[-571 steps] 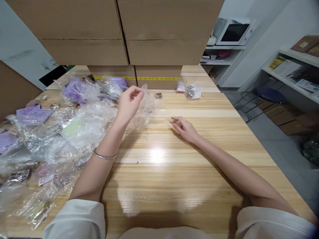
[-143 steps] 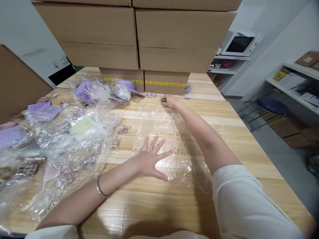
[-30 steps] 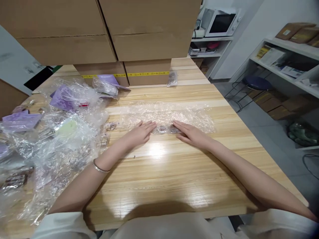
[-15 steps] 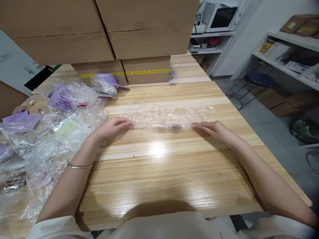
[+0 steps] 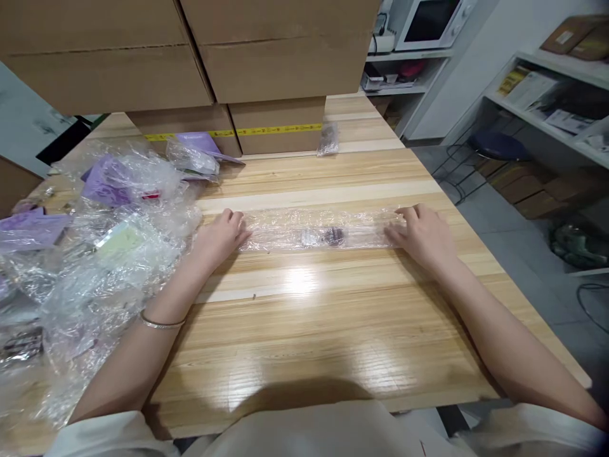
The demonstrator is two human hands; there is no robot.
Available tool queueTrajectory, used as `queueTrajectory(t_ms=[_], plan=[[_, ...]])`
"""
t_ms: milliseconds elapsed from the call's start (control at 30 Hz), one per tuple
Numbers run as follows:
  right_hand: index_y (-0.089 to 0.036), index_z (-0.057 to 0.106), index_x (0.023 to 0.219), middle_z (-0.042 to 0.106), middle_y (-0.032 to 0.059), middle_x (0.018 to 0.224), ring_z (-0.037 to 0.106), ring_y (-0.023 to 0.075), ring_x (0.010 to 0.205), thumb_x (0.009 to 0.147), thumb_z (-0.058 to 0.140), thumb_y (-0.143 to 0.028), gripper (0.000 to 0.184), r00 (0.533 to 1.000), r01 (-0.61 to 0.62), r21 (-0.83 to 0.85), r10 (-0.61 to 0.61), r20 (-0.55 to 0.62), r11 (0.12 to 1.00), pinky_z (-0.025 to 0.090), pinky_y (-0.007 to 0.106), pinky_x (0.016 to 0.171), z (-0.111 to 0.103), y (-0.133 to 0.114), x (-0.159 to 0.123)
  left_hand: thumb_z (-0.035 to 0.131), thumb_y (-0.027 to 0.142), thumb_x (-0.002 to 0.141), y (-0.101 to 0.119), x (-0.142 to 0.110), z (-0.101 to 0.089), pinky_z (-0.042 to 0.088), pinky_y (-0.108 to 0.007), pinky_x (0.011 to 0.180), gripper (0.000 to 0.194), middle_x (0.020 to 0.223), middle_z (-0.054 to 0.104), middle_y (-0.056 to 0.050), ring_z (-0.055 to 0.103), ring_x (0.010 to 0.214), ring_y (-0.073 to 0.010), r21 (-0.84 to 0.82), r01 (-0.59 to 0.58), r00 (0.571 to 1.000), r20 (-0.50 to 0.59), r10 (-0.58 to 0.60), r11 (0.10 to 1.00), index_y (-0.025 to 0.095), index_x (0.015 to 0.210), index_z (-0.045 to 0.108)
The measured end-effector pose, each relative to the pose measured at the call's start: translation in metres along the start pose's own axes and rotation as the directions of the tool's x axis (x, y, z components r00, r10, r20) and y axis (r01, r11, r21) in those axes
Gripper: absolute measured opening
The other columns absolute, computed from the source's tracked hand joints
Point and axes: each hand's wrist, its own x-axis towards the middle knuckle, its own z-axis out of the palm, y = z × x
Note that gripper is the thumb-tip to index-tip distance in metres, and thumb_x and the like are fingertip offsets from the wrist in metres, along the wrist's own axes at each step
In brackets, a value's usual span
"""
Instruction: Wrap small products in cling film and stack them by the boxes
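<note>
A long, flat strip of clear plastic wrap (image 5: 280, 238) lies crosswise on the table in front of me. A small dark item (image 5: 334, 237) shows through its middle, with a pale printed patch beside it; I cannot make out what it is. My left hand (image 5: 221, 238) has its fingers closed at the strip's left end, the thumb pointing inward. At the right end, my right hand (image 5: 423, 238) holds the plastic between bent fingers and thumb.
A heap of crumpled clear plastic (image 5: 118, 273) with purple packets (image 5: 108, 181) covers the table's left side. Stacked cardboard boxes (image 5: 280, 70) stand at the back, a small clear bag (image 5: 328, 139) beside them. To the right, past the table edge, are a stool (image 5: 497, 146) and shelves.
The strip has been folded into a flatter, narrower band, and the dark item now shows more fully. My hands have shifted slightly outward, with fingers more bent.
</note>
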Motion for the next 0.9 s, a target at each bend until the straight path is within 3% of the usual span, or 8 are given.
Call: queueTrajectory(t_ms=[67, 133, 233, 433, 567, 700, 800, 900], plan=[[-0.014, 0.061, 0.125, 0.064, 0.0181, 0.124, 0.058, 0.0369, 0.115, 0.09, 0.051, -0.04, 0.045, 0.983, 0.174, 0.044, -0.171, -0.061, 0.984, 0.044, 0.053, 0.095, -0.006, -0.004, -0.005, 0.05, 0.042, 0.093, 0.009, -0.003, -0.002, 0.043, -0.046, 0.097, 0.04, 0.129, 0.058, -0.018, 0.056, 0.117, -0.0329, -0.052, -0.202, 0.978, -0.066, 0.199, 0.978, 0.017, 0.124, 0.058], [-0.02, 0.055, 0.136, 0.061, 0.012, 0.134, 0.057, 0.032, 0.122, 0.087, 0.054, -0.033, 0.051, 0.934, 0.34, 0.182, -0.354, 0.05, 0.923, 0.044, 0.049, 0.101, -0.007, -0.006, -0.01, 0.055, 0.042, 0.09, 0.016, -0.004, -0.004, 0.041, -0.044, 0.104, 0.045, 0.134, 0.058, -0.013, 0.054, 0.123, -0.0298, -0.182, -0.399, 0.913, 0.01, 0.408, 0.899, 0.019, 0.129, 0.057], [-0.024, 0.044, 0.147, 0.055, 0.0085, 0.144, 0.052, 0.0276, 0.131, 0.082, 0.055, -0.023, 0.067, 0.862, 0.381, 0.307, -0.455, 0.222, 0.872, 0.047, 0.044, 0.104, -0.002, -0.007, -0.016, 0.057, 0.032, 0.084, 0.015, -0.004, -0.001, 0.039, -0.041, 0.11, 0.055, 0.145, 0.052, -0.007, 0.049, 0.132, -0.0261, -0.303, -0.444, 0.846, 0.167, 0.506, 0.843, 0.022, 0.138, 0.053], [-0.026, 0.059, 0.135, 0.063, 0.0054, 0.135, 0.058, 0.0267, 0.126, 0.091, 0.043, -0.021, 0.047, 0.908, 0.324, 0.302, -0.384, 0.165, 0.896, 0.051, 0.046, 0.101, 0.012, -0.002, -0.015, 0.045, 0.027, 0.09, -0.022, 0.006, 0.012, 0.024, -0.046, 0.12, 0.047, 0.144, 0.055, -0.001, 0.041, 0.141, -0.0225, -0.425, -0.3, 0.896, 0.183, 0.406, 0.854, 0.025, 0.134, 0.059], [-0.024, 0.064, 0.124, 0.069, 0.0066, 0.124, 0.067, 0.0263, 0.111, 0.095, 0.039, -0.028, 0.039, 0.939, 0.245, 0.353, -0.312, 0.146, 0.903, 0.054, 0.042, 0.092, 0.012, 0.005, -0.009, 0.046, 0.053, 0.093, -0.039, 0.008, 0.011, 0.04, -0.043, 0.11, 0.046, 0.13, 0.066, -0.006, 0.058, 0.124, -0.0264, -0.633, -0.089, 0.95, 0.178, 0.256, 0.769, 0.023, 0.12, 0.069], [-0.019, 0.063, 0.116, 0.073, 0.0115, 0.108, 0.068, 0.0288, 0.098, 0.094, 0.035, -0.029, 0.037, 0.984, 0.125, 0.339, -0.159, 0.075, 0.932, 0.052, 0.044, 0.087, 0.015, 0.002, -0.001, 0.048, 0.059, 0.09, -0.034, 0.009, 0.013, 0.051, -0.035, 0.087, 0.049, 0.11, 0.072, -0.007, 0.065, 0.096, -0.0234, -0.708, 0.049, 0.991, 0.124, 0.056, 0.704, 0.021, 0.114, 0.067], [-0.015, 0.058, 0.12, 0.073, 0.0131, 0.091, 0.067, 0.0321, 0.086, 0.09, 0.04, -0.027, 0.038, 0.991, -0.048, 0.233, 0.017, 0.132, 0.971, 0.049, 0.048, 0.084, 0.022, -0.008, 0.005, 0.047, 0.052, 0.09, -0.023, 0.013, 0.023, 0.049, -0.032, 0.073, 0.046, 0.082, 0.066, -0.003, 0.061, 0.073, -0.0195, -0.61, 0.12, 0.992, 0.107, -0.068, 0.783, 0.019, 0.119, 0.062], [-0.009, 0.058, 0.12, 0.07, 0.0187, 0.095, 0.063, 0.0371, 0.096, 0.084, 0.048, -0.031, 0.043, 0.981, -0.184, 0.117, 0.175, 0.081, 0.976, 0.045, 0.054, 0.089, 0.024, -0.02, 0.009, 0.056, 0.039, 0.081, -0.009, 0.014, 0.029, 0.048, -0.037, 0.081, 0.052, 0.089, 0.061, -0.006, 0.06, 0.083, -0.0235, -0.486, 0.168, 0.977, -0.037, -0.212, 0.858, 0.016, 0.128, 0.054]])
